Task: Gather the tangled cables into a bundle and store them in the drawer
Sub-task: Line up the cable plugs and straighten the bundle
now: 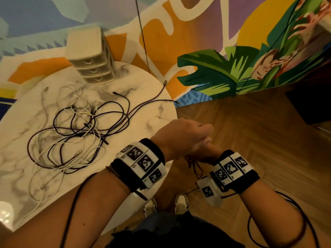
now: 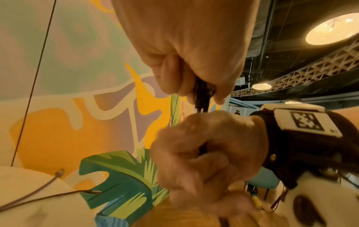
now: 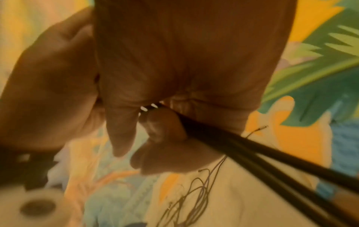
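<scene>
Beyond the marble table's (image 1: 157, 97) right edge, the left hand (image 1: 180, 138) and right hand (image 1: 206, 153) clench together around a dark cable (image 2: 202, 95) pinched between their fingers; tangled cables (image 1: 77, 127) sprawl on the tabletop, drawer unit (image 1: 91, 56) at the far side.

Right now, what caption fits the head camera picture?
Both hands meet beside the table; tangled cables wait near closed drawers.

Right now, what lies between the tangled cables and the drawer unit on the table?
Bare marble tabletop, seen in the head view: the tangled cables stop short of the drawer unit.
</scene>
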`<state>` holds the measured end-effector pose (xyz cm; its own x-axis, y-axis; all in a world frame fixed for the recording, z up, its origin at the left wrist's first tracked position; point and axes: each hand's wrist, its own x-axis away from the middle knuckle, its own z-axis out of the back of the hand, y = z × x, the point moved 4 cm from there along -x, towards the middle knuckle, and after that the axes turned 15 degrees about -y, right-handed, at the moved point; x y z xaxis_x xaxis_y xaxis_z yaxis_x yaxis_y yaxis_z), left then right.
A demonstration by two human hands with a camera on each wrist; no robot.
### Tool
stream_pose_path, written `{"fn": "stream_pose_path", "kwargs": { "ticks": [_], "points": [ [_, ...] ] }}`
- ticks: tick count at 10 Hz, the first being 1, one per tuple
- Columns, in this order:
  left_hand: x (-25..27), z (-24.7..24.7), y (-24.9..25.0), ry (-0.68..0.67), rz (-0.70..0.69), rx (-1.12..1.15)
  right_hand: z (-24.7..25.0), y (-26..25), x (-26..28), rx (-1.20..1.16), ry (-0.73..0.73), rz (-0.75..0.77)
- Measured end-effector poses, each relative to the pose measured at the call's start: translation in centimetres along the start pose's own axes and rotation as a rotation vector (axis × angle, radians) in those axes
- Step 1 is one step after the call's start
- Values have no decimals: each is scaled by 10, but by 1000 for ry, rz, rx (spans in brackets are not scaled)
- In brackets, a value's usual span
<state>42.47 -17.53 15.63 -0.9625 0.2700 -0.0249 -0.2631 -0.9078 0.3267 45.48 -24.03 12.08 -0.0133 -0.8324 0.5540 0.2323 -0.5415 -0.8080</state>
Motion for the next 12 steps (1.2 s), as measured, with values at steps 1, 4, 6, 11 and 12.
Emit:
{"fn": "stream_pose_path", "kwargs": {
  "ticks": [1,4,6,11,12],
  "points": [
    [-2,-5,2,-53,39,-4,3,4,-4,23,15,-65],
    [69,-18,-27,99,405,349,-30,9,-34,-143,254,338],
    [210,-89,-99,-59,901,464,-33,19,-72,-369,188,240],
    [470,-163,-136,-192,1746,458,-104,7,-147,-299,49,116],
    [424,-154,-133,-181,1535,449,-118,5,-154,-234,31,101]
  ]
}}
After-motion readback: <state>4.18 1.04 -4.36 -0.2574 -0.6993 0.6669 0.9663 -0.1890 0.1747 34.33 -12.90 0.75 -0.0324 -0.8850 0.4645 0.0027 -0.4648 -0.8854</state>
